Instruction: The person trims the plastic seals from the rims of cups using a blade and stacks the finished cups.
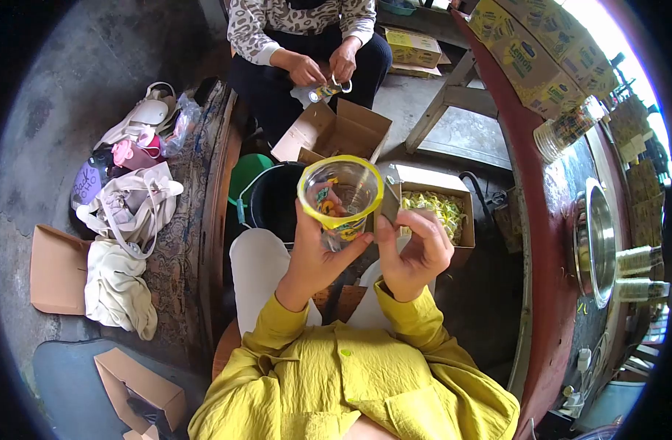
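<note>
My left hand [312, 258] is wrapped round a clear plastic cup [341, 226] with a bright yellow rim and a coloured print on its side. The cup's mouth faces up toward me. At its right, my right hand [415, 254] pinches a flat grey blade [389, 204] between thumb and fingers. The blade stands close against the yellow rim; whether it touches, I cannot tell. Just beyond it, a cardboard box [464, 233] holds a heap of thin yellow-and-white strips [433, 208].
Opposite me, a person's hands [323, 71] hold a small printed item above an open cardboard box [365, 133]. A dark bucket [270, 202] stands left of my cup. Bags [134, 202] lie on the left bench. Stacked cups [567, 132] and a metal basin [599, 242] occupy the right table.
</note>
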`<state>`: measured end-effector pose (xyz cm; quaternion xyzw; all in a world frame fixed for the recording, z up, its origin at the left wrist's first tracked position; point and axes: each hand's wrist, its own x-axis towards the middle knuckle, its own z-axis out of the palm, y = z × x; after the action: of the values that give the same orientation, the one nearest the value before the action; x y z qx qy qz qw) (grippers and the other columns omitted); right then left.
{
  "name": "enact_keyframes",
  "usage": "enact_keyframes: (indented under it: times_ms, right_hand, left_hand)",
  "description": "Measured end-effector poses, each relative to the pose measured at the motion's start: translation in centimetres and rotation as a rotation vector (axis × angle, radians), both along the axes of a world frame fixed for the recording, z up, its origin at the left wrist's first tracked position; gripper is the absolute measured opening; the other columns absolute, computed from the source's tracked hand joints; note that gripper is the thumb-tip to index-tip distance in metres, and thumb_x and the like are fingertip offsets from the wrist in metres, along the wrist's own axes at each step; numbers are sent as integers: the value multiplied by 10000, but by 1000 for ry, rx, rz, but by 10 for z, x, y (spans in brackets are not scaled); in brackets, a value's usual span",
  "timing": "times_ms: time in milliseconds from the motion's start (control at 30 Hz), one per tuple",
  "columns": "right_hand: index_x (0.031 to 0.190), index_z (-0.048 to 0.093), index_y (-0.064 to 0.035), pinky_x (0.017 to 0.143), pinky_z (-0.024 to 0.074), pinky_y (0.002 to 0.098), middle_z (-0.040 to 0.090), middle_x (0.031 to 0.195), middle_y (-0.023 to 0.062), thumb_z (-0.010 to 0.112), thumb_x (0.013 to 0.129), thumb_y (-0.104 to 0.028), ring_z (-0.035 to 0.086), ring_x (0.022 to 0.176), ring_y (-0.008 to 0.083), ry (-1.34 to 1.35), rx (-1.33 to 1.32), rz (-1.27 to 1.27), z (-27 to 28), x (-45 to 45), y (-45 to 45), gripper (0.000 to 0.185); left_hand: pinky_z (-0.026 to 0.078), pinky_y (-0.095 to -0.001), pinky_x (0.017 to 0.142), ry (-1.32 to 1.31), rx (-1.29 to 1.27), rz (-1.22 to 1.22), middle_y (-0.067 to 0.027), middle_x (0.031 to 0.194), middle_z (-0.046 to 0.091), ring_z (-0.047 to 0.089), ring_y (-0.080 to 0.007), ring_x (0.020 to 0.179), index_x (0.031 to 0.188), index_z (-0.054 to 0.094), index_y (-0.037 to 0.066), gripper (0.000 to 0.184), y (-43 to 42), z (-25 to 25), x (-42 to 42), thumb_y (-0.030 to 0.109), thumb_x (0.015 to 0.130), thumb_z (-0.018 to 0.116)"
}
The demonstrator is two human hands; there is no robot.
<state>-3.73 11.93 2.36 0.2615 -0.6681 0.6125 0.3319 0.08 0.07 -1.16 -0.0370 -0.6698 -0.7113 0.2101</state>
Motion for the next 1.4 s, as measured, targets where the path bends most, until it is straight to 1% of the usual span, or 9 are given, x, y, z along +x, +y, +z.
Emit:
enact_keyframes:
  times_ms: [133, 233, 333, 433, 633, 733, 833, 967, 1400]
  right_hand:
    - [805, 621, 0, 509, 440, 224, 590, 661, 89, 662, 612, 78, 564, 556, 153, 63, 35, -29, 2, 1, -1, 212]
    - [812, 621, -1, 510, 442, 225, 590, 666, 89, 665, 610, 77, 564, 560, 152, 70, 54, -35, 7, 3, -3, 221]
    - [819, 619, -2, 511, 443, 226, 590, 669, 91, 667, 609, 76, 565, 564, 151, 62, 50, -29, 6, 4, -5, 230]
    - [824, 618, -3, 512, 444, 226, 589, 667, 92, 664, 613, 76, 564, 563, 152, 41, 52, -26, 7, 5, -5, 230]
    - [810, 613, 0, 510, 442, 224, 583, 654, 92, 665, 604, 83, 560, 553, 155, 85, 43, -81, 8, 6, -3, 228]
    - [800, 610, -2, 506, 439, 221, 580, 644, 89, 671, 596, 85, 557, 548, 154, 112, 9, -74, 9, 11, -4, 230]
    - [795, 610, -6, 493, 436, 221, 577, 633, 86, 677, 585, 84, 552, 534, 151, 137, 18, -82, 9, 11, -5, 238]
    - [795, 611, -10, 477, 434, 223, 573, 624, 84, 683, 580, 78, 549, 520, 151, 135, 30, -84, 10, 15, -5, 243]
    - [759, 616, -18, 476, 436, 232, 566, 610, 84, 675, 563, 87, 542, 507, 167, 157, 67, -190, 8, 14, -9, 230]
  left_hand:
    - [411, -261, 793, 26, 62, -26, -93, 1056, 405, 486, -151, 945, 1208, 258, -10, 726, 4, 3, 2, 46, 653, 723]
    - [415, -271, 806, 72, -105, 18, -110, 1076, 411, 504, -174, 957, 1214, 236, -9, 743, 2, 3, 2, 46, 653, 719]
    - [420, -288, 818, 31, 68, 46, -128, 1094, 422, 514, -181, 965, 1223, 200, -21, 768, 8, 12, 3, 50, 655, 713]
    - [418, -307, 829, 123, -52, 70, -138, 1096, 437, 518, -180, 951, 1236, 164, -32, 795, 7, 2, 4, 47, 657, 704]
    - [392, -306, 854, 108, -2, -47, -143, 1096, 449, 505, -192, 970, 1277, 149, -47, 761, 1, 11, 11, 7, 693, 634]
    - [384, -304, 860, 125, -147, -44, -145, 1114, 435, 492, -197, 990, 1283, 171, -46, 723, -1, 9, 11, -1, 707, 606]
    - [379, -312, 867, 118, -154, -12, -148, 1129, 425, 489, -205, 992, 1276, 194, -45, 701, 2, 13, 13, -3, 709, 604]
    - [378, -321, 873, 189, -465, 59, -153, 1130, 425, 490, -215, 995, 1274, 201, -52, 698, -3, 11, 13, 14, 716, 615]
    - [378, -340, 880, 90, -414, 108, -172, 1168, 393, 474, -248, 1023, 1280, 186, -69, 740, 3, -1, 18, 106, 733, 653]
